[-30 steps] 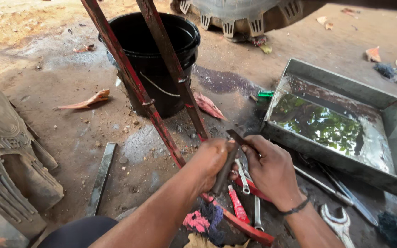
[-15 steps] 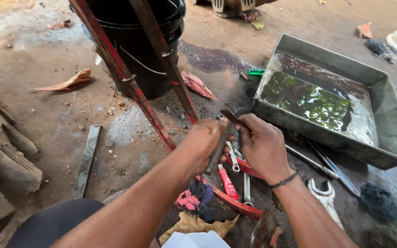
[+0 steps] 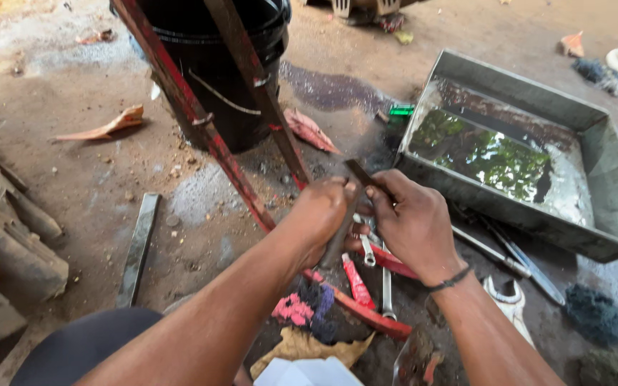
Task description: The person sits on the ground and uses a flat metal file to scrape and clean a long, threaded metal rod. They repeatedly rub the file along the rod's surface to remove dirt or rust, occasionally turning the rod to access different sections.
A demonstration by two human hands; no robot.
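Pliers-like dark tool (image 3: pixel 343 221), long and slim, sits between both hands just in front of the red frame (image 3: pixel 202 129), its flat tip poking out above the knuckles toward the metal tray (image 3: pixel 609 143). The left hand (image 3: pixel 320 214) is closed around the tool's lower shaft, and the right hand (image 3: pixel 413 221) is closed over its upper part, fingers curled and touching the left hand. Compared with a second ago, both hands have kept the same joined grip on the tool while the view has slid closer and lower, so the black bucket (image 3: pixel 216 64) behind the frame is now cut off at the top; the grip looks settled, with the work continuing at one spot on the frame's lower red bar (image 3: pixel 366 311). Under the hands, against that bar, lie a spanner (image 3: pixel 386 286) and a red-handled tool (image 3: pixel 357 280). Nearer the person than the frame are a pink and purple rag (image 3: pixel 302 307) and a dry leaf (image 3: pixel 309 349). Right of the frame, the tray holds dark water reflecting green leaves, with long metal tools (image 3: pixel 509 250) lying along its near wall. Left of the frame a flat metal strip (image 3: pixel 139 246) lies on the dirt floor (image 3: pixel 73 186).
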